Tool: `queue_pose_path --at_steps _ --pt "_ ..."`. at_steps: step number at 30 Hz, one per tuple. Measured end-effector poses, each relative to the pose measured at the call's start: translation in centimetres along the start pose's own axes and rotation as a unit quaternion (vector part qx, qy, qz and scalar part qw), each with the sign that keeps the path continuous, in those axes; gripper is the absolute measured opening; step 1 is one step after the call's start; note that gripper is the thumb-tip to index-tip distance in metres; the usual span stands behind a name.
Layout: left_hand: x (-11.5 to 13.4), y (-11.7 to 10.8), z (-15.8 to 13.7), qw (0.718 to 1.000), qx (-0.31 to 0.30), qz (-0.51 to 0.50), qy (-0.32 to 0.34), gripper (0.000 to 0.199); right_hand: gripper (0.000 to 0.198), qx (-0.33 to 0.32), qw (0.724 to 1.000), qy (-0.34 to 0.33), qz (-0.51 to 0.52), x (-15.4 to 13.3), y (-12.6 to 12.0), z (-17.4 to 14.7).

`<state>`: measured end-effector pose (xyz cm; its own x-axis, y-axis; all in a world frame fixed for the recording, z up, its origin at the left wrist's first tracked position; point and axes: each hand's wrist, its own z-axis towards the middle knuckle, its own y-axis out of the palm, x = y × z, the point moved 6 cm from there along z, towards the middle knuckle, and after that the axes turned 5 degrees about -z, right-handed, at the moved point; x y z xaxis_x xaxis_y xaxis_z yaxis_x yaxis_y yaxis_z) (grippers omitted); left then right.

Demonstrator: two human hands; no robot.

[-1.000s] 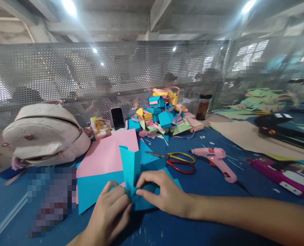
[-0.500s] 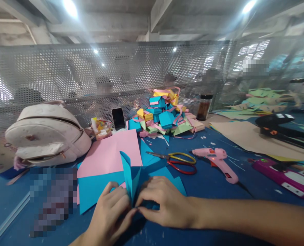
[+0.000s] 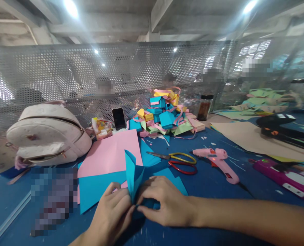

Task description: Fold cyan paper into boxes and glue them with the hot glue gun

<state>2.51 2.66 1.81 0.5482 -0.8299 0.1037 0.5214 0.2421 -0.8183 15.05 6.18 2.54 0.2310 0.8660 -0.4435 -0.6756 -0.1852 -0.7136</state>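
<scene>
A folded piece of blue paper (image 3: 133, 172) stands upright between my two hands, its top edges spread apart. My left hand (image 3: 117, 206) is closed on its lower left side, thumb and fingers pressed together. From the right, my right hand (image 3: 164, 201) pinches the same paper low down, its fingertips close to the left thumb. The bottom of the fold is partly hidden by my fingers. Behind the hands lie a pink sheet (image 3: 111, 150) and a blue sheet (image 3: 95, 191), overlapping on the blue table.
Scissors (image 3: 175, 160) and a pink glue gun (image 3: 216, 159) lie to the right, beyond my forearm, with a purple power strip (image 3: 285, 179) farther right. A pile of folded paper pieces (image 3: 164, 118), a phone (image 3: 119, 119), a bottle (image 3: 205, 107) and a backpack (image 3: 49, 133) stand along the mesh partition (image 3: 131, 68).
The top of the blue folded paper has shifted slightly right and turned, showing more of its face. Both hands keep their grip in almost the same place.
</scene>
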Motion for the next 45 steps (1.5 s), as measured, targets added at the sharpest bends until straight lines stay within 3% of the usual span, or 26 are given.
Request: queue_pose_path --at_steps 6,18,25,29,34,45 --pt "-0.2 0.1 -0.3 0.997 -0.03 -0.067 -0.038 0.016 0.005 0.022 1.0 -0.004 0.007 -0.1 -0.4 0.0" --pt "0.0 -0.7 -0.1 0.998 0.053 -0.023 0.008 0.019 0.005 0.014 1.0 -0.013 -0.004 -0.1 -0.2 0.1" --pt "0.3 -0.9 -0.1 0.999 0.035 -0.018 0.014 0.022 0.003 0.03 0.999 -0.022 0.01 -0.4 -0.5 0.1" --pt "0.3 -1.6 0.0 0.998 0.06 -0.035 -0.002 0.023 0.002 0.055 0.998 -0.031 0.006 -0.7 -1.2 0.2" --pt "-0.4 -1.8 0.1 0.995 0.066 -0.062 -0.045 0.023 0.005 0.066 0.997 0.001 0.029 -0.5 -1.7 0.4" --pt "-0.4 -1.7 0.0 0.989 0.051 -0.126 -0.052 0.017 0.004 0.072 0.996 0.034 0.042 0.4 -1.9 0.4"
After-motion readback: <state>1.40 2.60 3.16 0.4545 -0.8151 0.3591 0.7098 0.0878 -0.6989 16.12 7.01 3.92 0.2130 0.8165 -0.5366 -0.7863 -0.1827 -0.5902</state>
